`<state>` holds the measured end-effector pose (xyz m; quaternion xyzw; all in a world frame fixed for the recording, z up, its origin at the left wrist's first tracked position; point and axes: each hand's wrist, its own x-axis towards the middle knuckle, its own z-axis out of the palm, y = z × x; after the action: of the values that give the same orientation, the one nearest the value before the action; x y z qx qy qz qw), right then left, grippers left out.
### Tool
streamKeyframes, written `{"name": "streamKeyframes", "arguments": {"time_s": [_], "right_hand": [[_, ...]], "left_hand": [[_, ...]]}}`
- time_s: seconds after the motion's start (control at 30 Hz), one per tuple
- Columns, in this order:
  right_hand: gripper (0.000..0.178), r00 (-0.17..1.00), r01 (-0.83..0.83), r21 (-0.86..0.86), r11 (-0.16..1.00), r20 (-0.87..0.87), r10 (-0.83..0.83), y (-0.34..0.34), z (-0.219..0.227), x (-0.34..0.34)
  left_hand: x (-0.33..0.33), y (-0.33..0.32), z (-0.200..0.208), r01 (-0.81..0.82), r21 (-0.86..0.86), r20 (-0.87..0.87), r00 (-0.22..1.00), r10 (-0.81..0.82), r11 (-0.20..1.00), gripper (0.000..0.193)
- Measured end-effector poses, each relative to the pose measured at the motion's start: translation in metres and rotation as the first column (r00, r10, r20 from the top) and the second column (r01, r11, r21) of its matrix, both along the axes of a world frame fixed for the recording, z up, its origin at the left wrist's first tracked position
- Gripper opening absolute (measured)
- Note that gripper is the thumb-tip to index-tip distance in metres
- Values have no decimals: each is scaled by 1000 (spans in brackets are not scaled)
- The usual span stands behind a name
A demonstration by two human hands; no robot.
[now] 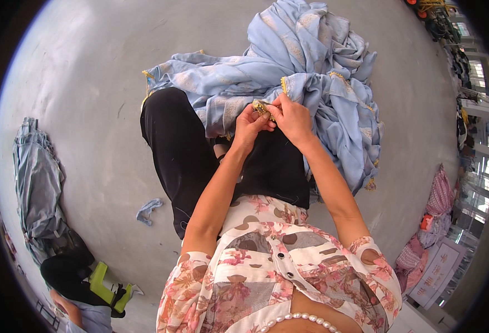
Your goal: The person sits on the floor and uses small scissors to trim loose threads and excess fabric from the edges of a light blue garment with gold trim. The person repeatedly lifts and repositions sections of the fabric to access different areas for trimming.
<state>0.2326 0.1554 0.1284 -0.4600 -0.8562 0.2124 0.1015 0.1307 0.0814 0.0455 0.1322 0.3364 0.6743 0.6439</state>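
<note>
A large light-blue cloth (311,39) with pale woven patterns and gold edging lies heaped on the floor before me and over my knees. Between my hands is a small piece of beaded gold trim (260,106). My left hand (250,129) pinches it from the left, fingertips closed. From the right, my right hand (293,121) has its thumb and forefinger closed on the same trim, touching the left fingertips. Whether a small tool is also in the fingers cannot be made out. Blue folds run just beyond and beside both hands.
A blue fabric scrap (148,211) lies on the grey floor to my left. Farther left are a long grey-blue cloth (38,177) and a seated person beside a lime-green stool (101,284). Pink bundles (440,191) and a white box (437,273) stand at right.
</note>
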Motion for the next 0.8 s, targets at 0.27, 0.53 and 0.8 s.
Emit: {"name": "streamKeyframes", "arguments": {"time_s": [0.27,0.53,0.8], "right_hand": [[26,969,-24,84,996,-244,43,5,7,11],[28,960,-260,337,905,-5,278,9,16,9],[29,938,-346,453,821,162,306,17,19,2]], "left_hand": [[-3,2,8,-26,-31,-95,995,23,999,19],[5,8,16,-98,-12,-275,957,91,995,13],[20,10,21,-197,-65,-631,768,113,978,11]]}}
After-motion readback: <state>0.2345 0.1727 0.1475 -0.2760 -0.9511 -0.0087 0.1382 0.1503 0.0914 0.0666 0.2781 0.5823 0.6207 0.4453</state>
